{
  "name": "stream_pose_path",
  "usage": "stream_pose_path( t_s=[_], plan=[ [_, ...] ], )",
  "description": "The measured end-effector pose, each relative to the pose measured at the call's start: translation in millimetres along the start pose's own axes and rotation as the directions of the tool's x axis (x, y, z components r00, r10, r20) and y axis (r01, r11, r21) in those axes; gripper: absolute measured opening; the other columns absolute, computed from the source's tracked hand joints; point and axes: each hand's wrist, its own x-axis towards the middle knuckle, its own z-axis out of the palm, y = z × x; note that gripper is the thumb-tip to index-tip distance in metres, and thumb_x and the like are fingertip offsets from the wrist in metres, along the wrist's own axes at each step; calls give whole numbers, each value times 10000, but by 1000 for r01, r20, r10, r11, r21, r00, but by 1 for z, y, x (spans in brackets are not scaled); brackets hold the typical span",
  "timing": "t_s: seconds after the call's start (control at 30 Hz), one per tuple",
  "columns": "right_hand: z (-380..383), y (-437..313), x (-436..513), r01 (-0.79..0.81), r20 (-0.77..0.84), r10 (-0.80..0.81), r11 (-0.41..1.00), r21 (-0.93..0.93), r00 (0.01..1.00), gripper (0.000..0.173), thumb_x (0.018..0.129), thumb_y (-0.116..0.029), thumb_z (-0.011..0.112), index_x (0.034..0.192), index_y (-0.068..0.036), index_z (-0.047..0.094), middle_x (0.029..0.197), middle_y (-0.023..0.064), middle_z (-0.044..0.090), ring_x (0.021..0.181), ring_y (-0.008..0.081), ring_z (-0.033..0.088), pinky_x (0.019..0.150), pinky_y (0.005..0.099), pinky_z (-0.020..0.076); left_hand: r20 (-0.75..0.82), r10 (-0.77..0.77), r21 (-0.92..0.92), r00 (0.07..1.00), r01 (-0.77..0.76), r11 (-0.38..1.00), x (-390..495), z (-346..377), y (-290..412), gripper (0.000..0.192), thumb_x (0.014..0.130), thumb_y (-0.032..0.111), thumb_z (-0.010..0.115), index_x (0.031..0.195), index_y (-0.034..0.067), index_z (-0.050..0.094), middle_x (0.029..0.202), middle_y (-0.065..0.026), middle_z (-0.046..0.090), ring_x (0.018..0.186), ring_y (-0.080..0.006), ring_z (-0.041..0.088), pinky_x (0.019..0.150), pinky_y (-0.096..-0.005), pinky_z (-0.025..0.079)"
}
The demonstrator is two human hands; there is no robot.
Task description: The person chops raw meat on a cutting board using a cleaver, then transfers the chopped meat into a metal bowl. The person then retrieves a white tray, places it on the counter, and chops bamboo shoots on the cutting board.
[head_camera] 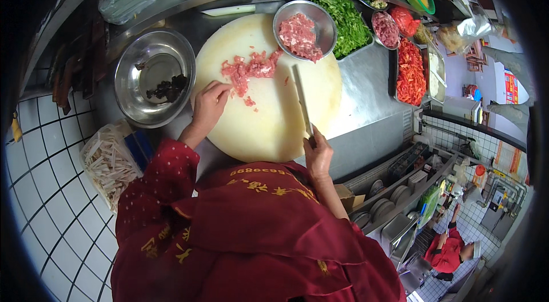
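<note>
My right hand [318, 154] grips the handle of a cleaver [303, 98], seen nearly edge-on over the right part of a round cutting board [253, 130]. Cut raw meat [251, 68] lies on the upper middle of the board. My left hand [212, 102] is at the meat's lower left end, fingers curled; whether they pinch a piece cannot be told. A metal bowl of raw meat [298, 36] sits at the board's upper right edge. To the left of the board stands a large metal bowl [122, 83] with dark pieces [169, 89] inside.
Behind the board lies a white-green vegetable piece [229, 10]. Trays of chopped greens [343, 19] and shredded red vegetable [410, 74] stand right, near a bowl of meat [386, 29]. A bag of pale strips [109, 160] is at lower left. A co-worker in red [446, 252] is at far right.
</note>
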Motion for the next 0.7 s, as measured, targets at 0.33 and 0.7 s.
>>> stream_pose_path(
  t_s=[0.33,0.7],
  plan=[
    [23,-42,20,29,36,-21,973,-228,999,503,849,-103,641,1335,-218,577,849,100,599,716,272,630,675,423,528,-1,-38,-119,999,38,992,-86,3,19,102,871,14,617,957,0,671,823,-115,648,678,-212,620,606,-300,479],
    [60,-45,59,300,84,-291,946,-126,953,464,852,-64,605,1309,-138,578,897,158,633,736,335,643,692,427,533,-68,-74,-131,995,64,989,-117,-17,15,103,872,14,618,962,2,666,800,-113,635,652,-202,590,600,-300,454]
  ],
)
